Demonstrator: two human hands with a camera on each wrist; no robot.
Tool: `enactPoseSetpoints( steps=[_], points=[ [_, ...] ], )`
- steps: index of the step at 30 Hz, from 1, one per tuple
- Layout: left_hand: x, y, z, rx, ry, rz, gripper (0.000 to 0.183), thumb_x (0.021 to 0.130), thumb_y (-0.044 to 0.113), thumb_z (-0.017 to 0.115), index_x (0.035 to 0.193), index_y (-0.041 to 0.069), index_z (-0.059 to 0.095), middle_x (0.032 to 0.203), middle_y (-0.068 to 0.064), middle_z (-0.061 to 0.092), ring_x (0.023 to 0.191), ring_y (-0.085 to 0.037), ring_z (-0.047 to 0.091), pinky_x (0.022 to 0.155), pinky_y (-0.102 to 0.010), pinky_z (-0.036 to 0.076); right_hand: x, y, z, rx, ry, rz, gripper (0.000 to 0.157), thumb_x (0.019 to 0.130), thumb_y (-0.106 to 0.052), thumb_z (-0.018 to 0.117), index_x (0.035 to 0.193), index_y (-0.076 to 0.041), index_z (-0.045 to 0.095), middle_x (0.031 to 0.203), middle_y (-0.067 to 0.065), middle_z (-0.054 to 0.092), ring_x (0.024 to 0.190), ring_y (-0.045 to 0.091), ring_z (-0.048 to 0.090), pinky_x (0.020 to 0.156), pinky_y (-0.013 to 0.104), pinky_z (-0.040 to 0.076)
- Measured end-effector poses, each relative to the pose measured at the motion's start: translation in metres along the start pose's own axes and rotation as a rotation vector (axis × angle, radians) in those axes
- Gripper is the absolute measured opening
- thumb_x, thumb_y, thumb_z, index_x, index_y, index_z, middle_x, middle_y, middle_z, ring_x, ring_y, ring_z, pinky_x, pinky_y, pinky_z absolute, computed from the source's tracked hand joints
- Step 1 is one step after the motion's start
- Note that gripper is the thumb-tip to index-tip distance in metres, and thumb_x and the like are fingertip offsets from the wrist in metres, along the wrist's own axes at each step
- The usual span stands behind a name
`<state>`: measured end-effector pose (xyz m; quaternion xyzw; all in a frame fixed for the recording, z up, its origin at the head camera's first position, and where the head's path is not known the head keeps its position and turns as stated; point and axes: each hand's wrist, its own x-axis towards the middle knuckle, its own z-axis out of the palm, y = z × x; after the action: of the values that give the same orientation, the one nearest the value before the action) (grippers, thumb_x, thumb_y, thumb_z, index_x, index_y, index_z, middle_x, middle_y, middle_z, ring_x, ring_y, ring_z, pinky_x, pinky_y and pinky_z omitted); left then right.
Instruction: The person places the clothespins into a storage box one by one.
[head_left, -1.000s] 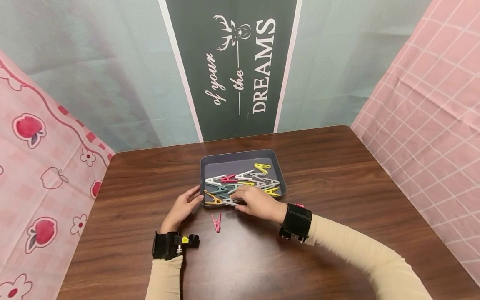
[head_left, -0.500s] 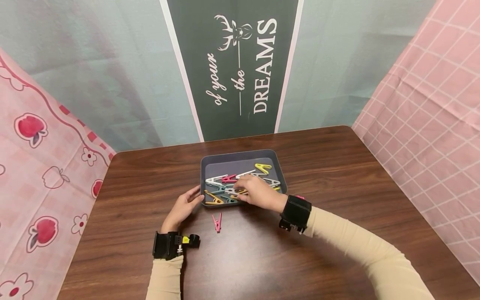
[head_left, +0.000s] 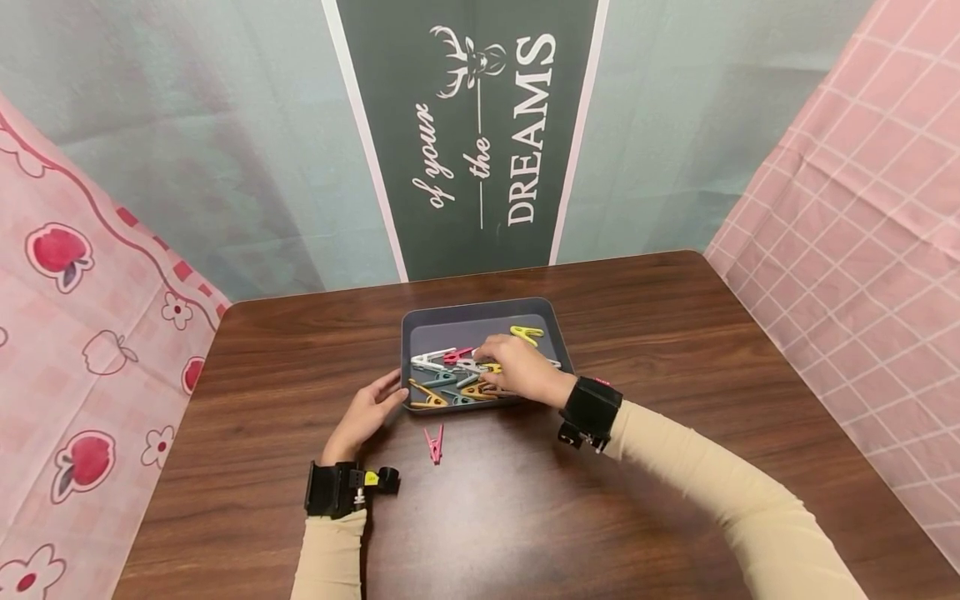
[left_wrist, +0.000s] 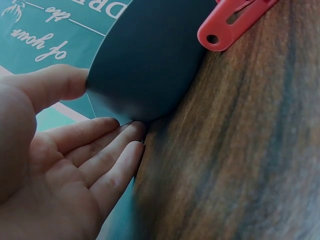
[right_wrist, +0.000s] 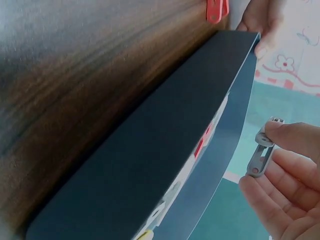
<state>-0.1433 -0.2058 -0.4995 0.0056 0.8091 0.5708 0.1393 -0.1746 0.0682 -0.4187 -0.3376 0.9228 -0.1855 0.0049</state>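
My right hand [head_left: 525, 371] is over the grey tray [head_left: 431, 319], pinching a grey clothespin [right_wrist: 261, 154] between thumb and fingers; the right wrist view shows that clothespin raised above the tray's rim. Several clothespins lie in the tray, among them a white one [head_left: 431, 360], a teal one [head_left: 441, 379], an orange one [head_left: 431, 398] and a yellow one [head_left: 527, 334]. My right hand hides some of them. At the tray's left front corner rests my left hand [head_left: 367, 414]. Its thumb touches the rim, and its fairly straight fingers lie against the outer wall [left_wrist: 145, 60].
A pink clothespin [head_left: 434, 445] lies on the wooden table [head_left: 480, 517] in front of the tray. Behind the table hangs a curtain [head_left: 637, 125] with printed lettering. Pink cloths [head_left: 847, 200] hang at both sides.
My right hand has lifted the grey clothespin from the tray's front and carried it slightly back and to the right. An orange clothespin beneath it now shows. The left hand stays at the corner.
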Motion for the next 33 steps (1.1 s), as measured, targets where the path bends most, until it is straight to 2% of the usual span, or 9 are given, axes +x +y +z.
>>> enactPoseSetpoints(
  steps=[9,16,22,29,33],
  points=[
    [0.0,0.0,-0.002,-0.005,0.001,-0.011,0.058,0.099,0.021,0.055,0.149,0.001,0.034,0.147,-0.021,0.045,0.139,-0.031,0.044,0.116,-0.046,0.035,0.01,0.008,-0.002,0.053,0.006,0.023,0.024,0.086,-0.011,0.072,0.108,-0.003,0.071,0.106,0.011,0.071,0.101,0.025,0.067,0.089,0.037,0.056],
    [0.0,0.001,-0.002,0.023,0.002,-0.009,0.058,0.099,0.022,0.054,0.149,0.001,0.033,0.147,-0.022,0.045,0.138,-0.032,0.044,0.115,-0.047,0.035,0.021,0.015,-0.001,0.04,-0.035,0.09,0.027,0.087,-0.013,0.071,0.112,-0.004,0.07,0.113,0.012,0.071,0.109,0.026,0.066,0.096,0.039,0.054],
    [0.002,0.0,-0.001,0.024,0.008,-0.014,0.057,0.098,0.021,0.055,0.148,0.002,0.034,0.146,-0.021,0.046,0.138,-0.031,0.045,0.115,-0.047,0.036,0.03,0.023,0.0,0.03,-0.072,0.153,0.027,0.087,-0.013,0.071,0.113,-0.004,0.07,0.113,0.013,0.071,0.106,0.026,0.066,0.094,0.039,0.055],
    [0.002,0.0,-0.002,0.014,0.014,-0.025,0.057,0.098,0.021,0.055,0.148,0.002,0.035,0.146,-0.02,0.047,0.138,-0.03,0.045,0.116,-0.046,0.035,0.042,0.032,0.001,0.03,-0.086,0.164,0.025,0.088,-0.012,0.069,0.111,-0.002,0.07,0.109,0.014,0.072,0.101,0.026,0.067,0.09,0.038,0.056],
    [0.001,0.0,-0.001,0.016,0.011,-0.025,0.058,0.098,0.022,0.055,0.148,0.001,0.034,0.147,-0.021,0.046,0.138,-0.032,0.044,0.116,-0.047,0.035,0.052,0.036,0.003,0.036,-0.108,0.202,0.025,0.088,-0.013,0.069,0.111,-0.003,0.07,0.109,0.014,0.072,0.101,0.025,0.067,0.089,0.037,0.056]
  ],
)
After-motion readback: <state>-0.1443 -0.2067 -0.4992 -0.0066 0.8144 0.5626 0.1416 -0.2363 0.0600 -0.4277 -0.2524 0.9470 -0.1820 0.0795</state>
